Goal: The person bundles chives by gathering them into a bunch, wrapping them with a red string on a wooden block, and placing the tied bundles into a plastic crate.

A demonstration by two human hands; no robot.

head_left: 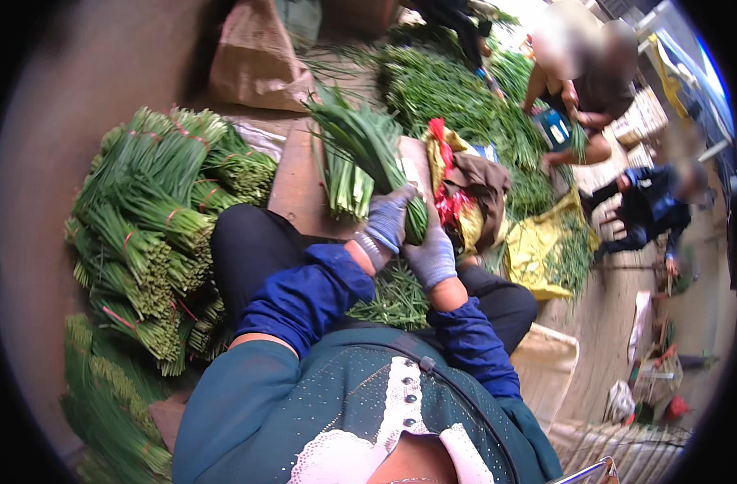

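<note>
A loose bunch of green chives is gripped between my two gloved hands, its leaves pointing up and away to the left. My left hand, in a grey-blue knit glove, closes round the bunch's near part. Beside it, my right hand wraps the lower end from the right. Under the held leaves, another bunch of chives lies on a wooden board, its pale stem ends facing me. Some fingers are hidden behind the leaves.
Tied chive bundles are piled at my left. Loose chives spread ahead; cut leaves lie between my legs. A brown cloth and yellow sack are at right. Two people sit at far right.
</note>
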